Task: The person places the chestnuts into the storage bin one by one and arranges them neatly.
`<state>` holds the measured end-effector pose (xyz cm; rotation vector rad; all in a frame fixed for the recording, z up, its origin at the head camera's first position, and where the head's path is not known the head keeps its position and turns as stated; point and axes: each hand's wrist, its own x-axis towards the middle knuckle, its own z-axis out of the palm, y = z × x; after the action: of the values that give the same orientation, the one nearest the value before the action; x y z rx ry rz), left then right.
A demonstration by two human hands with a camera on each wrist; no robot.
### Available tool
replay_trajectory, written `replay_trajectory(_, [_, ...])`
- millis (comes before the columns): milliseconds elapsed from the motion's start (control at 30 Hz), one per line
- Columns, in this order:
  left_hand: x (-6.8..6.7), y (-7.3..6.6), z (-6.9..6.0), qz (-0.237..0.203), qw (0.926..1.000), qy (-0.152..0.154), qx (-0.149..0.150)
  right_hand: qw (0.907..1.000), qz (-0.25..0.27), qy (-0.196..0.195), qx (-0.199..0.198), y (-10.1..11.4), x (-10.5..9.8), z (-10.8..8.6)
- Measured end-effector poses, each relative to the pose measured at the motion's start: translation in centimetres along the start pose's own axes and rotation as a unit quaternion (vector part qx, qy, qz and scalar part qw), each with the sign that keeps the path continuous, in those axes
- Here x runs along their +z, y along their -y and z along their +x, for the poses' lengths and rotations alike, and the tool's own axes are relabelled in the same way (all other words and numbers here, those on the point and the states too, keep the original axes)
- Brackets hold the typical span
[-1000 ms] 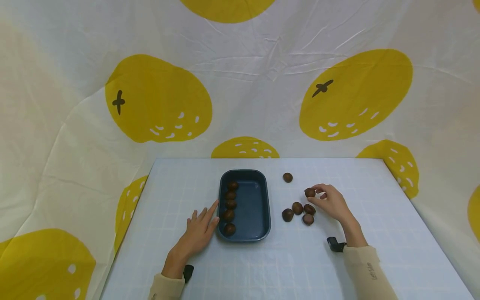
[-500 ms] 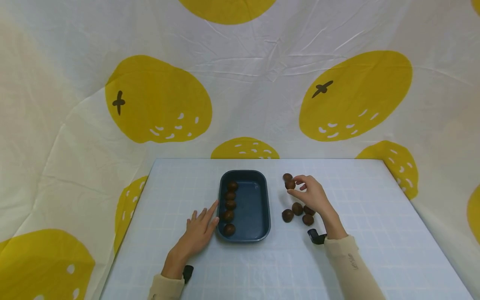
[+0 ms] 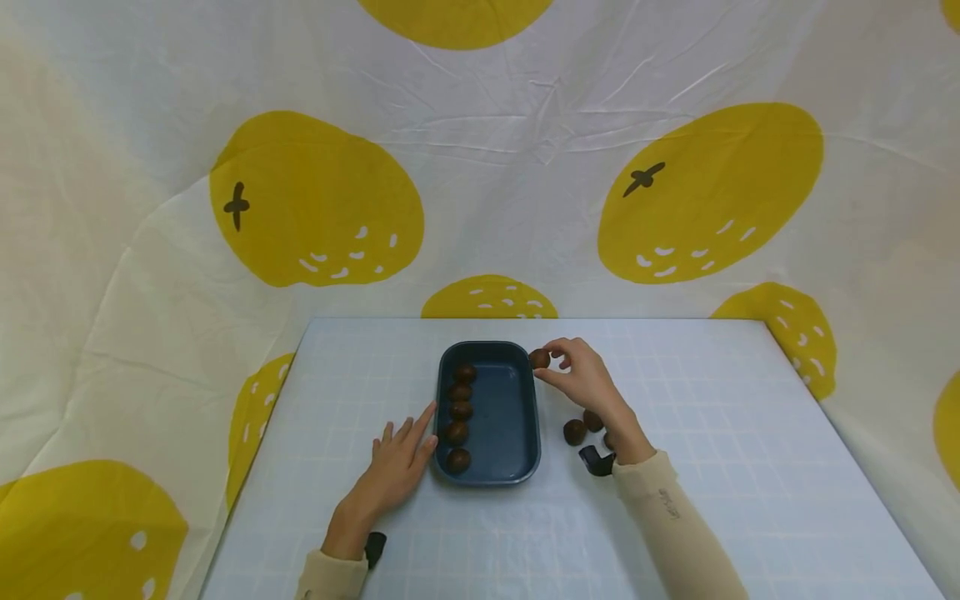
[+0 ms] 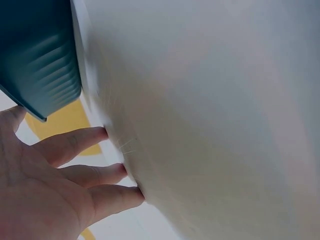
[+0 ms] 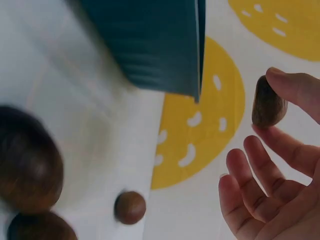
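In the head view, my right hand [image 3: 583, 382] is at the right rim of a dark blue tray [image 3: 504, 425]. Its thumb and index finger pinch a brown chestnut [image 3: 539, 358], lifted off the table in the right wrist view. Several chestnuts [image 3: 461, 411] lie in a row along the tray's left wall. My left hand [image 3: 401, 465] rests beside that wall with fingers spread, index finger and thumb at the tray's edge, the other fingertips [image 4: 132, 195] on the table in the left wrist view.
Loose chestnuts [image 3: 575, 432] lie right of the tray, partly hidden under my right wrist. One lone chestnut [image 5: 130, 207] shows in the right wrist view; my hand covers it in the head view. A white cloth with yellow fruit prints [image 3: 322, 200] hangs behind the table.
My right hand has carried the chestnut leftward from the loose group, past the lone chestnut, to the tray's right rim. The left hand and tray have stayed put.
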<state>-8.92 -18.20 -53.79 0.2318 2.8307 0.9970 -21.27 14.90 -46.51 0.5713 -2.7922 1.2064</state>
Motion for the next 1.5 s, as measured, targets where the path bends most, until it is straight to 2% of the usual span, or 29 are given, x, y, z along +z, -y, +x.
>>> replay_trajectory(367, [0.0,0.2,-0.1,0.001,1.0000,0.002,-0.001,0.9999,0.006,0.005,0.011,3.2,3.1,2.7])
replay_trajectory(733, [0.1,0.2,-0.1,-0.001,1.0000,0.005,-0.003,0.9987,0.025,-0.017,0.041,4.9,6.4,4.4])
replay_trajectory(933, [0.2,0.2,-0.1,-0.006,1.0000,0.000,-0.003,0.9975,0.001,-0.024,0.067,5.1,8.6,4.6])
replay_trajectory(1033, [0.2,0.2,0.0,-0.003,1.0000,0.003,-0.001,0.9964,-0.026,-0.019,0.079,5.0,9.4,4.5])
replay_trajectory(1133, [0.1,0.2,0.1,-0.001,1.0000,0.007,0.000,0.9946,-0.030,-0.011,0.099,4.9,10.1,4.4])
replay_trajectory(1333, [-0.2,0.1,0.2,0.003,0.9999,0.010,-0.003,0.9885,-0.024,0.000,0.149,4.4,11.2,4.2])
replay_trajectory(1500, [-0.3,-0.1,0.1,-0.003,0.9999,0.011,-0.006,0.9855,-0.048,0.005,0.163,3.9,11.8,4.3])
